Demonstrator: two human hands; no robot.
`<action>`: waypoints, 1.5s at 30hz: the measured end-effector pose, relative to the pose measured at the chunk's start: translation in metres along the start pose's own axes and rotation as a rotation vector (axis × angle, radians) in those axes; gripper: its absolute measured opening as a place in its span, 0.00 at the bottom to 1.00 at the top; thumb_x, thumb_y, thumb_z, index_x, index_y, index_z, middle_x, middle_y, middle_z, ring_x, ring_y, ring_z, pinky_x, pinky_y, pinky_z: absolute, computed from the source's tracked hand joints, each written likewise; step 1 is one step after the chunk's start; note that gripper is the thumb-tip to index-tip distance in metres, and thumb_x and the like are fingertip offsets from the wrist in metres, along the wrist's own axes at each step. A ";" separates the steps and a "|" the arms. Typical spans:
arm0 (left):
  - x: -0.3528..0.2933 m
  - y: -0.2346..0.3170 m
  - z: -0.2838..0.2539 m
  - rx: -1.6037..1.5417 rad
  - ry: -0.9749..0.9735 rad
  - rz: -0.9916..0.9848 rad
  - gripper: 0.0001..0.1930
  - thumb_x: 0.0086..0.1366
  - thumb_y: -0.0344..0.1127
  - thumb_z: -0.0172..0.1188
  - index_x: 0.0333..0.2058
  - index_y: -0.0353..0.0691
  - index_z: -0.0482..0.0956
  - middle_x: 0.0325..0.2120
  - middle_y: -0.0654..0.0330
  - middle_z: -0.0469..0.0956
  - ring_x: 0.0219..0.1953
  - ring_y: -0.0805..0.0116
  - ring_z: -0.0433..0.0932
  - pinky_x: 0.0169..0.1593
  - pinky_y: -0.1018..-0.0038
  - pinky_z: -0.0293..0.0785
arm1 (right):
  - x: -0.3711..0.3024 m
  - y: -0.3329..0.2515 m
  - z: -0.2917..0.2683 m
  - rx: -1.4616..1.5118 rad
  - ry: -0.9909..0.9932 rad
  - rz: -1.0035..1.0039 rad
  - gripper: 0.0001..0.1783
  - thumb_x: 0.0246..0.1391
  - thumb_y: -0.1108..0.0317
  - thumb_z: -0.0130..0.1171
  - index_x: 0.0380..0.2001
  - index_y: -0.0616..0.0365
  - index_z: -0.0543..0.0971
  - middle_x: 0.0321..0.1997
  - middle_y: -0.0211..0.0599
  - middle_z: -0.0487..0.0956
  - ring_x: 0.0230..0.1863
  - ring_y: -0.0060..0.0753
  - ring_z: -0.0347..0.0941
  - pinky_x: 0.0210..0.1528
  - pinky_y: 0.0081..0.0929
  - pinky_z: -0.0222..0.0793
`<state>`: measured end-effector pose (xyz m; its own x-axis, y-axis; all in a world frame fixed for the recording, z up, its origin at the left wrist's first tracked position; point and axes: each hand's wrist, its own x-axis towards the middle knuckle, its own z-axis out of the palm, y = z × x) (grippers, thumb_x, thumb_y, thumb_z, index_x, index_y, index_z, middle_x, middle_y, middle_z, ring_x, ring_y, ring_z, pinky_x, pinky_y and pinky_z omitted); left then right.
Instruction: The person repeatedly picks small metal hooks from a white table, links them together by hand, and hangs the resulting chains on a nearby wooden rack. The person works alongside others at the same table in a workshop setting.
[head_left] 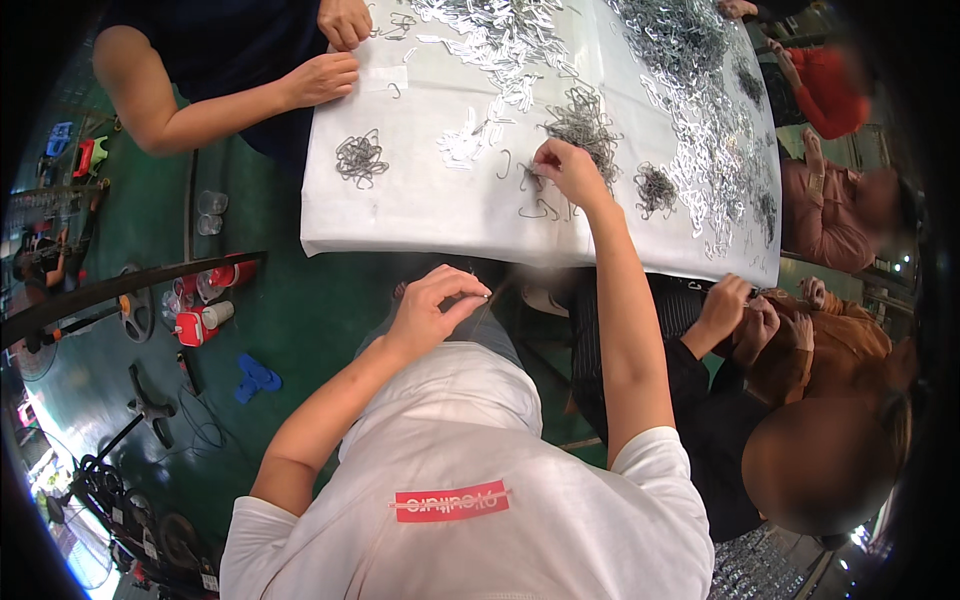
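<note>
Over the white-covered table (400, 215), my right hand (570, 172) pinches down on dark wire hooks (531, 180) lying at its fingertips; how many it holds is hidden. A larger heap of dark wire hooks (585, 122) spreads just beyond that hand, and several single hooks lie between it and the near edge. In front of my waist, off the table, my left hand (436, 312) has thumb and fingers pressed together. A tiny shiny bit shows at its tips, too small to name.
A pile of hooks (360, 158) sits at the table's left, another dark pile (655, 190) on the right. Light metal pieces (480, 135) spread across the far side. A co-worker's hand (325, 78) rests at the left edge. More people work along the right. Blue sandals (257, 379) lie on the floor.
</note>
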<state>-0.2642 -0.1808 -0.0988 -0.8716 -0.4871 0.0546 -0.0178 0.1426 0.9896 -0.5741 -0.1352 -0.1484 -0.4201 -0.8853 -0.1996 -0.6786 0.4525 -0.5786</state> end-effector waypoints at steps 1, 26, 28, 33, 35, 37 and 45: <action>0.000 0.000 0.000 0.003 -0.007 -0.003 0.08 0.53 0.21 0.62 0.33 0.37 0.80 0.30 0.60 0.79 0.31 0.72 0.76 0.36 0.79 0.74 | -0.001 0.002 -0.002 0.138 0.011 0.026 0.09 0.45 0.72 0.60 0.33 0.52 0.78 0.33 0.36 0.77 0.39 0.41 0.75 0.38 0.35 0.71; -0.010 0.004 0.000 0.005 -0.006 0.027 0.07 0.55 0.24 0.62 0.34 0.38 0.80 0.31 0.60 0.79 0.32 0.71 0.77 0.35 0.78 0.74 | -0.031 -0.013 0.020 -0.187 0.228 0.335 0.08 0.47 0.62 0.59 0.28 0.54 0.80 0.34 0.39 0.79 0.38 0.43 0.75 0.39 0.39 0.69; -0.012 0.004 0.000 0.011 -0.005 0.018 0.07 0.55 0.24 0.62 0.34 0.38 0.80 0.31 0.60 0.79 0.32 0.71 0.77 0.35 0.78 0.74 | -0.030 -0.018 0.020 -0.156 0.228 0.363 0.08 0.47 0.62 0.59 0.27 0.54 0.80 0.34 0.39 0.80 0.38 0.44 0.76 0.40 0.39 0.70; -0.015 0.006 0.001 0.030 0.018 0.008 0.07 0.54 0.22 0.62 0.33 0.37 0.80 0.30 0.60 0.78 0.30 0.73 0.75 0.34 0.79 0.72 | -0.017 -0.028 0.034 -0.253 0.113 0.408 0.09 0.46 0.62 0.59 0.25 0.55 0.81 0.32 0.43 0.80 0.37 0.47 0.76 0.42 0.41 0.71; -0.015 0.006 0.002 0.017 0.032 0.021 0.08 0.53 0.21 0.62 0.33 0.37 0.80 0.30 0.61 0.78 0.29 0.74 0.74 0.34 0.80 0.71 | -0.017 -0.026 0.039 -0.277 0.150 0.345 0.11 0.47 0.62 0.57 0.30 0.58 0.80 0.32 0.45 0.80 0.37 0.49 0.76 0.41 0.42 0.71; -0.015 0.006 0.003 -0.004 0.047 0.029 0.07 0.53 0.21 0.62 0.33 0.37 0.80 0.30 0.61 0.78 0.29 0.75 0.74 0.33 0.81 0.71 | -0.022 -0.025 0.043 -0.227 0.237 0.280 0.12 0.48 0.63 0.56 0.32 0.60 0.79 0.32 0.46 0.80 0.36 0.50 0.76 0.41 0.42 0.71; -0.009 0.007 0.003 0.028 0.055 0.071 0.06 0.54 0.23 0.62 0.32 0.37 0.80 0.30 0.61 0.80 0.32 0.71 0.75 0.31 0.78 0.73 | -0.070 -0.053 0.041 0.858 0.256 0.381 0.08 0.51 0.73 0.59 0.34 0.66 0.76 0.27 0.36 0.78 0.28 0.21 0.76 0.24 0.17 0.71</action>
<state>-0.2574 -0.1730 -0.0928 -0.8428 -0.5216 0.1326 0.0287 0.2025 0.9789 -0.4841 -0.1020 -0.1361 -0.7077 -0.5997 -0.3735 0.1572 0.3817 -0.9108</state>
